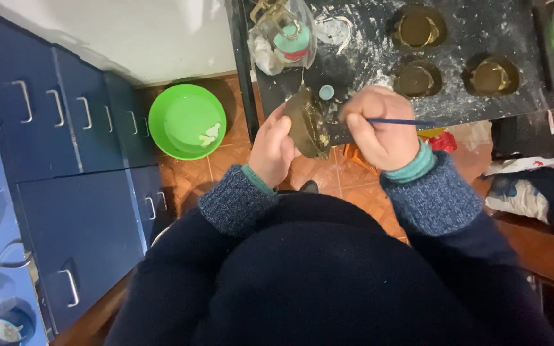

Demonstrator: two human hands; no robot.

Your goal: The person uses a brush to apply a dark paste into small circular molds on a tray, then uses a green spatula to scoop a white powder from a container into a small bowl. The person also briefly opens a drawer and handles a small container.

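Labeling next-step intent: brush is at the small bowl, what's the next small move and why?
Probably stroke the thin brush across the inside of the small brown bowl: the left hand holds it tilted open toward the right hand, brush end at its rim.

One view only, from the head, looking almost straight down over the person's own dark-sleeved chest. It sits close: the torso fills the lower half of the picture. The black tabletop runs across the top right edge, far side of the body. Left of that tabletop lies tiled floor with a green bowl, and further left stand blue cabinets.
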